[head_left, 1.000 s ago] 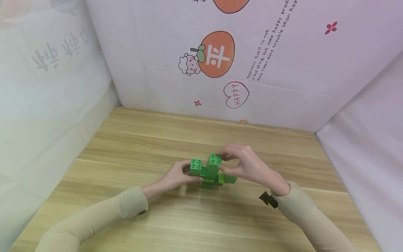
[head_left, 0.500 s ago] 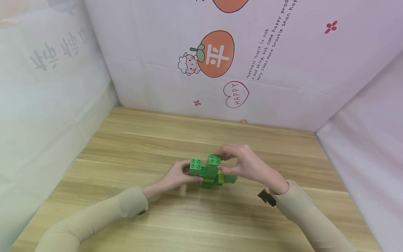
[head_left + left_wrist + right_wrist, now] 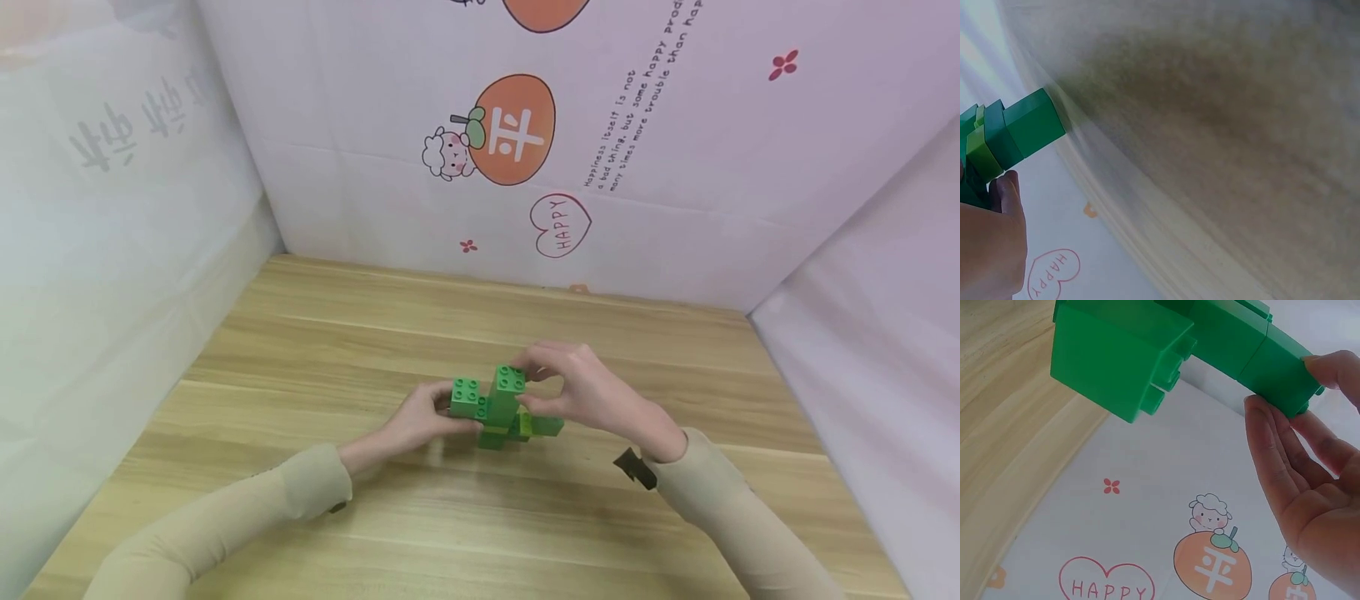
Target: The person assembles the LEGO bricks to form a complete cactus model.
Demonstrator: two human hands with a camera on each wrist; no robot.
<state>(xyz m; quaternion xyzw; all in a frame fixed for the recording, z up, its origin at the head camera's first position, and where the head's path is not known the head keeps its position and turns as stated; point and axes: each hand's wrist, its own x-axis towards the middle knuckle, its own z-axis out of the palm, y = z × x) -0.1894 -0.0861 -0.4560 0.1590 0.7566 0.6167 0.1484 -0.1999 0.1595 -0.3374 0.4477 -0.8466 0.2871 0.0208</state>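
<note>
A build of green toy building bricks (image 3: pixel 504 410) stands between both hands in the head view. It has a tall column (image 3: pixel 507 392), a studded square brick (image 3: pixel 465 398) on the left and a lighter yellow-green brick (image 3: pixel 527 423) on the right. My left hand (image 3: pixel 423 419) grips the left side, its fingers partly hidden behind the square brick. My right hand (image 3: pixel 588 392) pinches the column's top brick (image 3: pixel 1282 372) between thumb and fingers. In the left wrist view, dark green bricks (image 3: pixel 1034 122) jut out beyond the left hand (image 3: pixel 991 250).
The bricks are over a wood-grain table (image 3: pixel 420 525). White printed cloth (image 3: pixel 360 167) rises behind the table, with more white cloth (image 3: pixel 127 250) along the left side and on the right. A dark strap end (image 3: pixel 636 469) hangs at the right cuff.
</note>
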